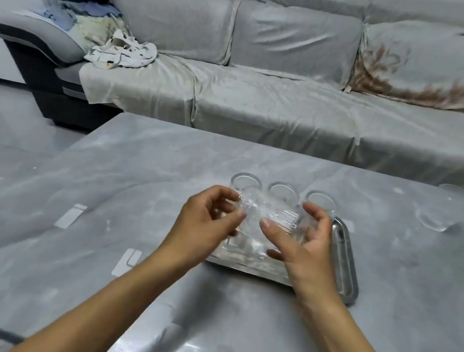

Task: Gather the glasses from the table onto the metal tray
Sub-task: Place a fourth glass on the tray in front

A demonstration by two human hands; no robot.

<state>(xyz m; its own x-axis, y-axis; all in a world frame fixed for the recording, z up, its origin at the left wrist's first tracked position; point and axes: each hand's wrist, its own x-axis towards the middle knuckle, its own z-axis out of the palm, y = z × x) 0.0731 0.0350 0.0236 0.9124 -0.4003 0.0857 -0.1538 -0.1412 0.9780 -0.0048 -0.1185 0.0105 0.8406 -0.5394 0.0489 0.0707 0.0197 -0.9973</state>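
Note:
A clear ribbed glass (267, 213) lies on its side in the air above the metal tray (345, 261), held between both hands. My left hand (206, 225) pinches its left end and my right hand (301, 244) cups its right end. Three clear glasses stand upright in a row at the tray's far edge: one on the left (246, 181), one in the middle (283, 191), one on the right (321, 200). Another glass (434, 220) rests on the table off to the right, and one more (452, 188) shows near the table's far right edge. Much of the tray is hidden by my hands.
The grey marble-look table (134, 192) has white tape marks (70, 215) on its left half. Behind it stands a grey covered sofa (264, 97) with crumpled cloth (120, 51) on its left end.

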